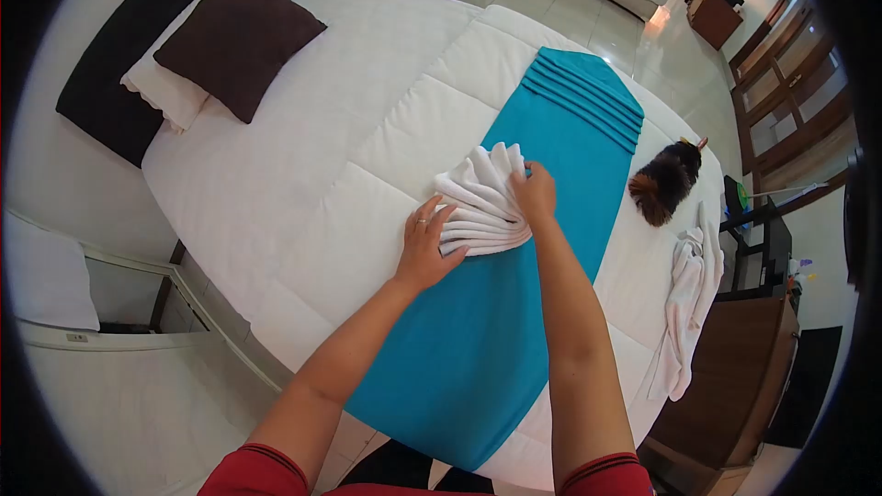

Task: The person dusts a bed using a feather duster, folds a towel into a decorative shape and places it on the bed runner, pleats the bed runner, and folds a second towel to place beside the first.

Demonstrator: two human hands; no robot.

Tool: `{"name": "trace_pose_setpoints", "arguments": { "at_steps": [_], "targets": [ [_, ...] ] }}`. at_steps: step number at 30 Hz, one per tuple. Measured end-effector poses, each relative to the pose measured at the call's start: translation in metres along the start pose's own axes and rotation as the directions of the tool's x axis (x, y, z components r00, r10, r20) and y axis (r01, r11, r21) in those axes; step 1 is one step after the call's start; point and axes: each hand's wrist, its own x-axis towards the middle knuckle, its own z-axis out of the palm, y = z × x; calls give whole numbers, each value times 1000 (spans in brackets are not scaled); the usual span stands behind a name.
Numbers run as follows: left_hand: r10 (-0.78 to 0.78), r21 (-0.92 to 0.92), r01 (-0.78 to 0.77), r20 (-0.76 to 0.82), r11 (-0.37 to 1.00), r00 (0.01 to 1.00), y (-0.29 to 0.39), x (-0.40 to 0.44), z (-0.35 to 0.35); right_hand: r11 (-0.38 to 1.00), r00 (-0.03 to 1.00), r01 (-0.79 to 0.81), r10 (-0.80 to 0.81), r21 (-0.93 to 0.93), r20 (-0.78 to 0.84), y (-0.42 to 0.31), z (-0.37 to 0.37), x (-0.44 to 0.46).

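Note:
A white towel [487, 188], pleated into a fan, lies on the turquoise bed runner [459, 349]. Its folds spread toward the upper left and draw together at the lower right. My left hand [425, 248], with a ring on one finger, cups the left side of the folds between thumb and fingers. At the fan's upper right edge, my right hand [537, 191] pinches the towel; its fingertips are partly hidden behind the cloth.
The bed [303, 211] has a white quilt and a brown cushion [239, 41] against a pillow. A feather duster [666, 182] and a crumpled white towel [687, 303] lie to the right. A brown cabinet [726, 367] stands beyond the bed's right edge.

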Motion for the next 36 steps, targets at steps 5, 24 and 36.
{"name": "trace_pose_setpoints", "arguments": {
  "at_steps": [5, 24, 36],
  "targets": [
    [80, -4, -79, 28, 997, 996, -32, 40, -4, 979, 954, 200, -202, -34, -222, -6, 8, -11],
    [-355, -303, 408, 216, 861, 909, -91, 133, 49, 974, 972, 222, -224, -43, -70, 1, 13, -52],
    [-47, -160, 80, 197, 984, 979, -32, 111, 19, 927, 996, -39, 64, 372, -56, 6, 5, 9]
  ]
}}
